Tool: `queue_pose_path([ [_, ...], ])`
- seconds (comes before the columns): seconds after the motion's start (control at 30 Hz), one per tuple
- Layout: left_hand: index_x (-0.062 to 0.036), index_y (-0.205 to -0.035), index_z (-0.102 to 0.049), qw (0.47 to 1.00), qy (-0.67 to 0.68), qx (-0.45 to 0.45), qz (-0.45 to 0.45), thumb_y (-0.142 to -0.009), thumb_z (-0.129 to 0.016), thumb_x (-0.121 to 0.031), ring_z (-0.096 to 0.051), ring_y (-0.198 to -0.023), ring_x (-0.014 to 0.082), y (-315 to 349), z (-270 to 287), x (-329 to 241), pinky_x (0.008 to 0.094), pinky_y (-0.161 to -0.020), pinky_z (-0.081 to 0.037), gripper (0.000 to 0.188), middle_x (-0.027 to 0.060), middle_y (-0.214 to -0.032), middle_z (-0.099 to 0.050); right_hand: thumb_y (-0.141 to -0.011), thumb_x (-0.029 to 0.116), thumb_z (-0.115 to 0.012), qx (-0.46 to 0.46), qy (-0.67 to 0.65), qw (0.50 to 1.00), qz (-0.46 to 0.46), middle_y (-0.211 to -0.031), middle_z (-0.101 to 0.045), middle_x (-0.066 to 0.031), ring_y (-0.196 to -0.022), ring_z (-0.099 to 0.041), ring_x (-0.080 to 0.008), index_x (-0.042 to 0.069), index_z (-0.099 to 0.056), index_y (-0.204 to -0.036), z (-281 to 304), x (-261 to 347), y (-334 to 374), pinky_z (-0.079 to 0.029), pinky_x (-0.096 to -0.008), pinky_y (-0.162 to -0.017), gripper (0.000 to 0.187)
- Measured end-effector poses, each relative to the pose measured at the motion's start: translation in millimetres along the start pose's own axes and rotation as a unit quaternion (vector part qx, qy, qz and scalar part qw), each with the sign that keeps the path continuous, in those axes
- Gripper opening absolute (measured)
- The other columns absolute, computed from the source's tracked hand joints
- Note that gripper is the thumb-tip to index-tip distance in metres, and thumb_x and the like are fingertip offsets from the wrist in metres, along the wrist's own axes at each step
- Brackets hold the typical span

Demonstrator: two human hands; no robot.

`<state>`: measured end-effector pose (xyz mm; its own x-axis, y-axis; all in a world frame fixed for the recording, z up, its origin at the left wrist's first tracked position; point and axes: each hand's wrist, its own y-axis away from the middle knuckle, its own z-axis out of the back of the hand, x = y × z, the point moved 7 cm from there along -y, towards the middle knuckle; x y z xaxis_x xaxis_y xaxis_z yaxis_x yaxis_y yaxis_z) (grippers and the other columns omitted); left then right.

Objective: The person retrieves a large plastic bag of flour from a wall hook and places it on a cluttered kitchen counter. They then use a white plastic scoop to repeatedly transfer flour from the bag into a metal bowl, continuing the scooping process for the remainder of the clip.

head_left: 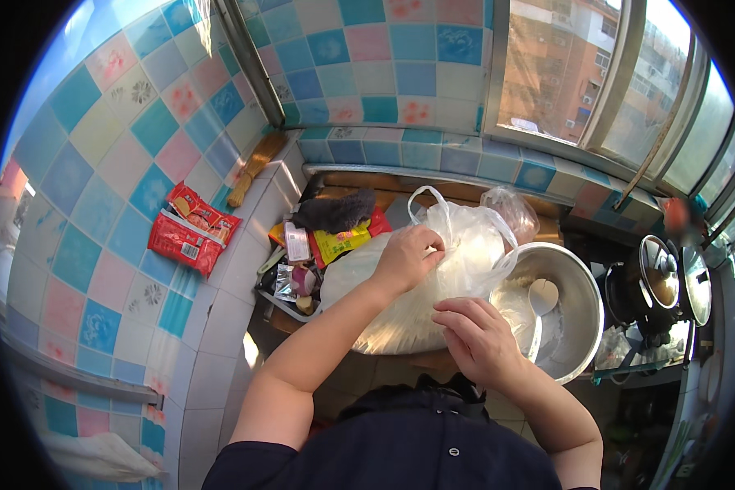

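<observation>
As L hand (408, 258) pinches the white plastic bag (470, 260) nr tabletop's (396, 186) front edge, R hand (480, 336) has fingers loosely curled, grip unclear. Step's prob. working bag's mouth; next move calls for steadying the plastic w/ R fingers.

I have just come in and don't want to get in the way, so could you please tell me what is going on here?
A person has both hands at a large white plastic bag. The left hand has its fingers bent against the upper part; the right hand is at the near right side, though its grip isn't clear. Just right of the bag is a metal bowl with a white spoon in it, and neither hand is on the spoon.
</observation>
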<state>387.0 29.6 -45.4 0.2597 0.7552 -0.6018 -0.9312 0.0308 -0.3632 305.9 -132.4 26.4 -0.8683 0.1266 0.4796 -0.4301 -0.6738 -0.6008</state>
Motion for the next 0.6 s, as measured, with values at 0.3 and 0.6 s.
queue_pose_path([
  [0.3, -0.0128, -0.088, -0.062, 0.997, 0.076, -0.011, 0.014, -0.079, -0.068, -0.016, -0.053, -0.096, 0.0227, 30.8, 16.4, 1.5, 0.0376, -0.091, -0.035, 0.011, 0.0001, -0.09, -0.062, -0.08, 0.015, -0.067, -0.027, -0.058, 0.967, -0.245, -0.099, -0.061, -0.0116, -0.091, -0.061, -0.0301, 0.005, -0.059, -0.102, -50.9, -92.0, -19.5, -0.049, -0.0375, -0.077, 0.026],
  [0.6, -0.0133, -0.089, -0.065, 0.988, -0.099, -0.061, -0.103, -0.078, -0.067, -0.017, -0.054, -0.093, 0.0215, 32.7, 19.4, 0.5, 0.0378, -0.09, -0.037, 0.012, 0.0002, -0.092, -0.062, -0.085, 0.006, -0.063, -0.102, -0.179, 0.909, -0.362, -0.08, -0.067, -0.0081, -0.071, -0.062, -0.0136, 0.001, -0.067, -0.09, -61.1, -138.0, 2.7, -0.048, -0.0264, -0.066, 0.008],
])
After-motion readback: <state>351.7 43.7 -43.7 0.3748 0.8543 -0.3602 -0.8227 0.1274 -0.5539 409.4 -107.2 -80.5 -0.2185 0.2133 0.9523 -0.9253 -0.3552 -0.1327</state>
